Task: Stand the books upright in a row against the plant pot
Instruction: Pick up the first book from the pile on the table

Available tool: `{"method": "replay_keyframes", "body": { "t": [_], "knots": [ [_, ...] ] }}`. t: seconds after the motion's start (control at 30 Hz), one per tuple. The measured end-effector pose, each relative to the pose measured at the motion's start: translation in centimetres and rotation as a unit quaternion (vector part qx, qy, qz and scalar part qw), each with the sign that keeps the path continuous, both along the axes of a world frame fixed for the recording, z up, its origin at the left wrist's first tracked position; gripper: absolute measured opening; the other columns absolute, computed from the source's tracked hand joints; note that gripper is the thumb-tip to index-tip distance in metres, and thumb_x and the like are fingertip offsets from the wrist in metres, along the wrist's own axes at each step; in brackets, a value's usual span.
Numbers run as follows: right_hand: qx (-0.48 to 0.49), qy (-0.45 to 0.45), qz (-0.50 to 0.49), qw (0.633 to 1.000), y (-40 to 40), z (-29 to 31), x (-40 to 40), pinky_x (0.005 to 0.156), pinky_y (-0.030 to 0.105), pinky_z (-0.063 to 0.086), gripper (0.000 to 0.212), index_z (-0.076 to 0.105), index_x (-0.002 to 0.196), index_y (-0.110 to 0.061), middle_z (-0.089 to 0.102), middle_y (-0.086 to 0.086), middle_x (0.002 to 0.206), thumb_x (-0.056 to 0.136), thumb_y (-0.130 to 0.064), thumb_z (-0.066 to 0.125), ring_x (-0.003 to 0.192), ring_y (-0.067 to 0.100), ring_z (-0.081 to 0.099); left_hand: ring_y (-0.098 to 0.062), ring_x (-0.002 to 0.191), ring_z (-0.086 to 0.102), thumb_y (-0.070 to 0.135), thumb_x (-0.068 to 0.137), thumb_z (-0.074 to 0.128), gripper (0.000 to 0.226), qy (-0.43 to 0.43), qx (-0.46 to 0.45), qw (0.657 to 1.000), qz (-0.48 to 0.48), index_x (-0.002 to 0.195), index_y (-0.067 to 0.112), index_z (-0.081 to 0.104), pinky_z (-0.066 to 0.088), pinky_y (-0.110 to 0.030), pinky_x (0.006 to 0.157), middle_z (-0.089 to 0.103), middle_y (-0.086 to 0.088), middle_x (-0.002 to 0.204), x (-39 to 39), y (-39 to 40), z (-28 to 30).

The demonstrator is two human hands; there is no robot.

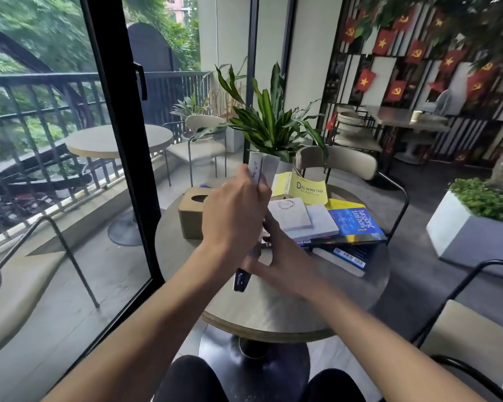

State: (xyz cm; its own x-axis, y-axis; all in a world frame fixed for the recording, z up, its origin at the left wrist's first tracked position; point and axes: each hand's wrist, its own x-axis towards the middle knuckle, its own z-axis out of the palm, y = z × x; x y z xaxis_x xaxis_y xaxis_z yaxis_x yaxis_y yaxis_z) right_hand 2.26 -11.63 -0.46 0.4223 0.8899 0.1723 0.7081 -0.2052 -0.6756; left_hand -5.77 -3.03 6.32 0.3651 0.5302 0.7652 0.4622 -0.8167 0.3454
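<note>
A white plant pot (271, 167) with a leafy plant (270, 123) stands at the far side of the round table (273, 311). In front of it I hold a thin book (241, 281) edge-on and nearly upright, its pale top near the pot. My left hand (233, 219) grips its upper part and my right hand (282, 259) holds its lower part. A yellow book (307, 190) stands leaning just right of the pot. Several other books lie in a loose pile to the right: two white ones (292, 213), a blue one (357, 223) and a dark one (347, 256).
A wooden tissue box (192, 216) sits on the table left of my hands. A beige chair (340, 161) stands behind the table and another (471, 329) at the near right. A glass door frame (119, 140) runs along the left. A white planter (459, 230) is on the floor at right.
</note>
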Motion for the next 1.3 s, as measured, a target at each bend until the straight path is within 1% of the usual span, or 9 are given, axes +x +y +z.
{"method": "replay_keyframes", "body": {
  "t": [0.1, 0.2, 0.4, 0.57, 0.67, 0.87, 1.07, 1.2, 1.3],
  "knots": [
    [0.002, -0.001, 0.002, 1.0, 1.2, -0.6, 0.2, 0.092, 0.043, 0.053, 0.119, 0.004, 0.155, -0.033, 0.056, -0.013, 0.137, 0.062, -0.077, 0.064, 0.117, 0.01, 0.061, -0.031, 0.031, 0.044, 0.022, 0.091, 0.052, 0.025, -0.03, 0.056, 0.998, -0.02, 0.07, 0.008, 0.048, 0.0, -0.021, 0.046, 0.046, -0.009, 0.043, -0.6, 0.5, -1.2],
    [-0.011, -0.018, 0.003, 1.0, 1.8, -1.4, 0.2, 0.093, 0.042, 0.053, 0.123, 0.001, 0.154, -0.031, 0.049, -0.009, 0.146, 0.061, -0.07, 0.07, 0.124, 0.013, 0.057, -0.031, 0.035, 0.049, 0.025, 0.093, 0.049, 0.028, -0.079, 0.034, 0.994, -0.066, 0.075, 0.004, 0.051, 0.021, -0.022, 0.045, 0.05, -0.008, 0.05, -0.8, 1.2, -4.1],
    [-0.041, -0.059, 0.012, 0.997, 1.8, -2.9, 0.0, 0.09, 0.04, 0.054, 0.13, -0.012, 0.153, -0.029, 0.048, -0.001, 0.149, 0.061, -0.067, 0.07, 0.126, 0.02, 0.056, -0.029, 0.044, 0.056, 0.03, 0.097, 0.047, 0.031, -0.103, 0.005, 0.989, -0.102, 0.09, 0.001, 0.057, 0.029, -0.023, 0.048, 0.06, -0.008, 0.06, -1.5, 1.2, -7.1],
    [-0.036, -0.124, 0.031, 0.991, 1.4, -2.5, -0.4, 0.084, 0.023, 0.048, 0.128, -0.006, 0.155, -0.03, 0.041, -0.01, 0.151, 0.062, -0.068, 0.073, 0.127, 0.014, 0.051, -0.034, 0.057, 0.064, 0.029, 0.085, 0.062, 0.037, -0.029, -0.058, 0.993, -0.102, 0.115, 0.008, 0.06, 0.045, -0.031, 0.044, 0.07, -0.007, 0.074, -1.9, 1.4, -8.9],
    [-0.045, -0.134, 0.036, 0.989, 1.5, -2.7, 0.0, 0.093, 0.035, 0.052, 0.137, -0.014, 0.154, -0.031, 0.05, -0.01, 0.146, 0.057, -0.073, 0.073, 0.127, 0.015, 0.054, -0.041, 0.065, 0.066, 0.028, 0.084, 0.062, 0.047, -0.001, -0.099, 0.989, -0.109, 0.126, 0.008, 0.061, 0.054, -0.043, 0.051, 0.074, -0.011, 0.083, -2.0, 1.5, -9.9],
    [-0.056, -0.172, 0.047, 0.982, 1.6, -3.5, 0.7, 0.093, 0.045, 0.052, 0.132, -0.018, 0.154, -0.034, 0.05, -0.007, 0.146, 0.062, -0.067, 0.071, 0.125, 0.022, 0.055, -0.04, 0.061, 0.064, 0.015, 0.082, 0.069, 0.039, -0.031, -0.105, 0.988, -0.105, 0.118, 0.004, 0.065, 0.046, -0.032, 0.052, 0.073, -0.01, 0.077, -1.8, 1.3, -10.2],
    [-0.09, -0.18, 0.058, 0.978, 1.9, -3.9, 1.5, 0.1, 0.044, 0.046, 0.126, -0.016, 0.154, -0.036, 0.051, -0.006, 0.145, 0.064, -0.059, 0.07, 0.13, 0.025, 0.048, -0.038, 0.072, 0.067, 0.021, 0.086, 0.069, 0.047, -0.022, -0.111, 0.992, -0.064, 0.13, 0.008, 0.06, 0.04, -0.033, 0.056, 0.075, -0.01, 0.088, -1.6, 1.4, -10.5],
    [-0.122, -0.219, 0.052, 0.967, 1.7, -3.8, 3.3, 0.107, 0.045, 0.035, 0.109, -0.005, 0.156, -0.034, 0.045, -0.006, 0.15, 0.073, -0.048, 0.064, 0.136, 0.022, 0.038, -0.041, 0.088, 0.065, 0.022, 0.089, 0.059, 0.053, 0.011, -0.14, 0.987, -0.081, 0.139, 0.011, 0.05, 0.044, -0.04, 0.066, 0.073, -0.011, 0.1, -1.8, 1.6, -11.1],
    [-0.113, -0.288, -0.038, 0.95, 2.1, -3.5, 4.8, 0.113, 0.048, 0.025, 0.086, 0.006, 0.157, -0.029, 0.025, 0.001, 0.161, 0.089, -0.049, 0.055, 0.146, 0.024, 0.024, -0.041, 0.089, 0.064, 0.02, 0.09, 0.056, 0.05, 0.015, -0.145, 0.985, -0.091, 0.138, 0.01, 0.049, 0.039, -0.039, 0.065, 0.073, -0.011, 0.1, -1.9, 1.7, -11.6]
  ]
}}
